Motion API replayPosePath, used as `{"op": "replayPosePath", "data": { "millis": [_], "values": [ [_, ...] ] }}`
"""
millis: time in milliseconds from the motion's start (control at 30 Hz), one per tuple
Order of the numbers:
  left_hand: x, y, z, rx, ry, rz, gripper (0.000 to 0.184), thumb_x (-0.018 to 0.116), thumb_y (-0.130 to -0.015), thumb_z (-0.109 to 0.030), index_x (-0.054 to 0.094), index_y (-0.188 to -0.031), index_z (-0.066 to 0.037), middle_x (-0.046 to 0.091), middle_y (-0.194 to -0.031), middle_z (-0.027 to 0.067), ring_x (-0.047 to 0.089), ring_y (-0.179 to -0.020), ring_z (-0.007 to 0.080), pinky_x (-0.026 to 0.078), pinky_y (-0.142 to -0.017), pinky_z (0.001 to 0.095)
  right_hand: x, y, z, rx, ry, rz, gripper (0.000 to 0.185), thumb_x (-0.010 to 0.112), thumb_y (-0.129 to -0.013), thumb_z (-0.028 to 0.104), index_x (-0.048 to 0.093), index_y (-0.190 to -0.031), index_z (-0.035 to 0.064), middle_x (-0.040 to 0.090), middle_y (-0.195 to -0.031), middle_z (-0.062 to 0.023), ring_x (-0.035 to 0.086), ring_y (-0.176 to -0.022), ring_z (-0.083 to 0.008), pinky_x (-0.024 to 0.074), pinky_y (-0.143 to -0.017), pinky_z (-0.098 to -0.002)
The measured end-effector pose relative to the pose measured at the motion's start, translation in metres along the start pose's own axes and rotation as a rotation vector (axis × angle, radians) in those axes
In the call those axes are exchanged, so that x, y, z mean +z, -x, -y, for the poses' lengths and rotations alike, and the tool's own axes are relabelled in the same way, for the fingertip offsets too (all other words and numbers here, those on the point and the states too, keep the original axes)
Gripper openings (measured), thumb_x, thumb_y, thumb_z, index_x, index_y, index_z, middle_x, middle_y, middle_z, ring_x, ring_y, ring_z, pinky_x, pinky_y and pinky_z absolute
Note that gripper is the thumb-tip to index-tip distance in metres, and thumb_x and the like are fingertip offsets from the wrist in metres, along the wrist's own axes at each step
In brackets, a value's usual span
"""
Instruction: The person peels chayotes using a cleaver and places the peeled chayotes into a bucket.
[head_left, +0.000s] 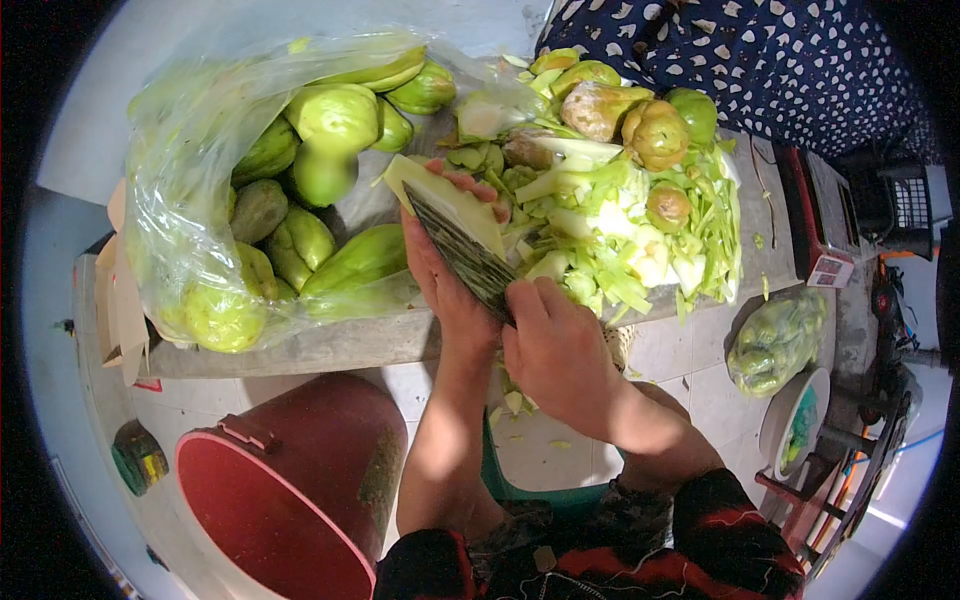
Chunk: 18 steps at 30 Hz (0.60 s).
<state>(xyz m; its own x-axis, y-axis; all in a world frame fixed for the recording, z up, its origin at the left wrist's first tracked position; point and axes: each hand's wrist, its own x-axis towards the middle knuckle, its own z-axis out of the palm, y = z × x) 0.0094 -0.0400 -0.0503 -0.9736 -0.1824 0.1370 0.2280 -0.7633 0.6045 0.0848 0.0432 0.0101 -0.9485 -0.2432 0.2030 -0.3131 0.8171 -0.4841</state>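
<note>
Over the bench's front edge, my left hand [438,285] is closed around a pale, peeled chayote [458,212], with its fingertips showing on the far side. My right hand [562,340] grips a knife whose broad dark blade [455,248] lies against the chayote's side; the handle is hidden in my fist. To the left, an open clear plastic bag [165,220] holds several green chayotes [338,118]. Right of my hands spreads a heap of peelings [610,225], with several browned chayotes [655,135] on and behind it.
A red bucket [330,450] stands tilted on the floor at lower left. Right of the bench are a filled plastic bag [780,340] and a white basin [795,425]. Dark patterned cloth [740,65] borders the bench's far right. A cardboard box [120,290] sits at left.
</note>
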Motion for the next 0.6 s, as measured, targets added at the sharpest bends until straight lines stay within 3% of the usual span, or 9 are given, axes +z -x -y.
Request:
{"op": "replayPosePath", "data": {
  "millis": [100, 167, 233, 300, 367, 500, 567, 600],
  "values": [
    [-0.006, -0.005, -0.008, -0.05, -0.092, 0.008, 0.066, 0.037, -0.1, -0.055, 0.036, -0.137, 0.0, 0.053, -0.107, 0.0099, 0.056, -0.093, 0.0194, 0.049, -0.079, 0.0325, -0.003, -0.005, -0.008, -0.003, -0.116, -0.022, 0.016, 0.055, -0.086, 0.006, 0.048, -0.099, 0.0001, 0.057, -0.079, -0.0206, 0.061, -0.066, -0.0403, 0.0517, -0.057, -0.0467],
    [-0.015, -0.01, -0.01, -0.125, -0.125, 0.106, 0.063, 0.04, -0.098, -0.054, 0.041, -0.136, -0.004, 0.058, -0.107, 0.0113, 0.059, -0.095, 0.028, 0.051, -0.081, 0.0411, -0.012, -0.01, -0.014, -0.02, -0.196, -0.067, 0.016, 0.055, -0.088, 0.007, 0.049, -0.1, -0.0013, 0.058, -0.077, -0.0233, 0.06, -0.066, -0.044, 0.0501, -0.059, -0.0498],
    [-0.013, -0.011, -0.013, -0.126, -0.204, 0.113, 0.063, 0.04, -0.098, -0.053, 0.042, -0.135, -0.002, 0.059, -0.106, 0.0122, 0.06, -0.093, 0.0277, 0.052, -0.081, 0.0402, -0.031, -0.018, -0.016, 0.16, -0.335, 0.066, 0.014, 0.052, -0.092, 0.01, 0.051, -0.1, -0.0022, 0.058, -0.072, -0.0259, 0.058, -0.068, -0.0487, 0.0465, -0.061, -0.0535],
    [-0.012, -0.012, -0.014, -0.124, -0.278, 0.118, 0.063, 0.041, -0.098, -0.052, 0.043, -0.134, 0.001, 0.06, -0.105, 0.0131, 0.061, -0.091, 0.0273, 0.052, -0.08, 0.0393, -0.038, -0.02, -0.024, 0.118, -0.309, 0.024, 0.011, 0.053, -0.093, 0.01, 0.053, -0.095, -0.0015, 0.057, -0.068, -0.0256, 0.058, -0.068, -0.0474, 0.045, -0.058, -0.0503],
    [-0.012, -0.014, -0.015, -0.179, -0.286, 0.121, 0.06, 0.04, -0.099, -0.047, 0.044, -0.133, 0.002, 0.061, -0.106, 0.0157, 0.062, -0.091, 0.027, 0.052, -0.082, 0.0389, -0.047, -0.022, -0.025, 0.207, -0.333, 0.061, 0.012, 0.057, -0.091, 0.009, 0.053, -0.09, -0.0021, 0.056, -0.068, -0.0257, 0.057, -0.066, -0.0471, 0.0439, -0.056, -0.0473],
    [-0.008, -0.011, -0.021, -0.213, -0.354, 0.111, 0.06, 0.038, -0.1, -0.046, 0.043, -0.134, 0.002, 0.062, -0.107, 0.0157, 0.063, -0.094, 0.0277, 0.052, -0.085, 0.0397, -0.04, -0.018, -0.033, 0.184, -0.307, -0.019, 0.017, 0.061, -0.089, 0.009, 0.057, -0.099, -0.0038, 0.059, -0.07, -0.0256, 0.059, -0.065, -0.0454, 0.045, -0.055, -0.0432],
    [0.0, -0.007, -0.026, -0.279, -0.191, 0.056, 0.048, 0.03, -0.105, -0.034, 0.049, -0.132, 0.0, 0.062, -0.113, 0.0111, 0.06, -0.099, 0.0184, 0.051, -0.086, 0.035, -0.029, -0.018, -0.045, 0.183, -0.331, -0.105, 0.018, 0.061, -0.089, 0.008, 0.058, -0.102, -0.0039, 0.06, -0.071, -0.0256, 0.059, -0.065, -0.0452, 0.0461, -0.055, -0.042],
    [0.001, -0.007, -0.026, -0.278, -0.191, 0.055, 0.048, 0.03, -0.105, -0.034, 0.049, -0.132, 0.0, 0.062, -0.113, 0.0111, 0.06, -0.099, 0.0184, 0.051, -0.086, 0.035, -0.027, -0.018, -0.049, 0.184, -0.355, -0.193, 0.02, 0.06, -0.089, 0.008, 0.058, -0.105, -0.004, 0.062, -0.072, -0.0256, 0.06, -0.065, -0.045, 0.0473, -0.056, -0.0408]
  ]
}}
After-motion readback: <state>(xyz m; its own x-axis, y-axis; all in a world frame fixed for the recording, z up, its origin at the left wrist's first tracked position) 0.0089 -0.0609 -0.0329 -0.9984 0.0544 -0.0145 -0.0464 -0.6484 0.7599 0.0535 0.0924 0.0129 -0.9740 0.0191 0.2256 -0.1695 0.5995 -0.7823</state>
